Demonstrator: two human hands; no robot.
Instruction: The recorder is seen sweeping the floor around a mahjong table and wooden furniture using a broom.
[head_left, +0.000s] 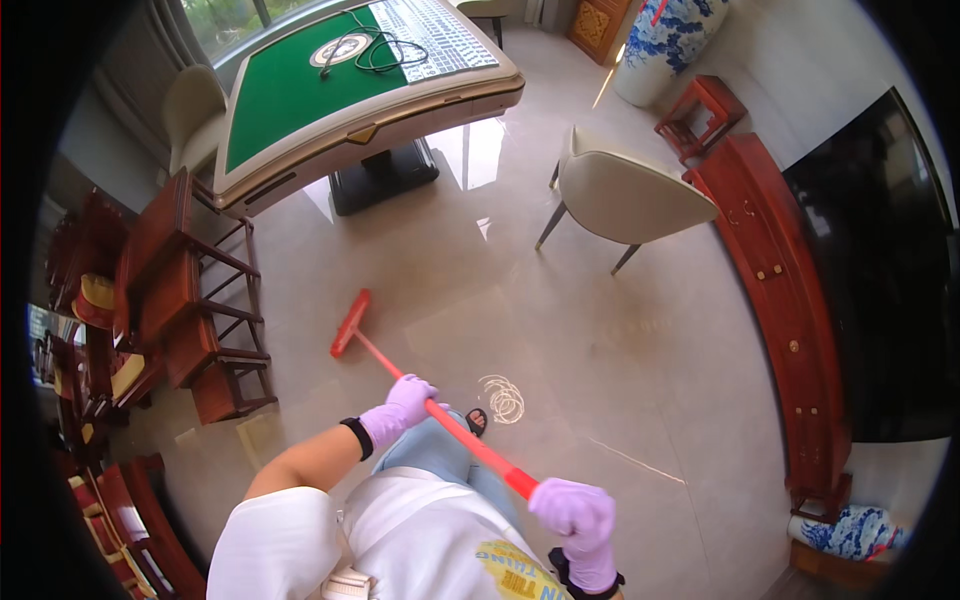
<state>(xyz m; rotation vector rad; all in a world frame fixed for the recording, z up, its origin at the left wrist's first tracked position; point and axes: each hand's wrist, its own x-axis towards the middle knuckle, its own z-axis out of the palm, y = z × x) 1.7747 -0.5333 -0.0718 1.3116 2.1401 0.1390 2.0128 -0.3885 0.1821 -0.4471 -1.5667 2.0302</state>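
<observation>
A red long-handled floor broom or squeegee (476, 446) slants across the view in front of my body. Its narrow red head (351, 322) rests on the glossy tiled floor to the forward left; the underside is hidden, so I cannot tell bristles from a blade. My left hand (409, 401), in a lilac glove, grips the handle about midway. Near the thicker top end, close to my right hip, my right hand (576, 510) is closed around the handle in a matching glove. My sandalled foot (476, 421) shows just below the handle's middle.
Ahead stands a mahjong table (300, 112) bearing tiles and a coiled cable. A beige chair (630, 187) is forward right. Wooden nesting tables (172, 300) line the left. A long red cabinet (780, 300) runs along the right under a television (877, 262). A large porcelain vase (660, 52) stands beyond.
</observation>
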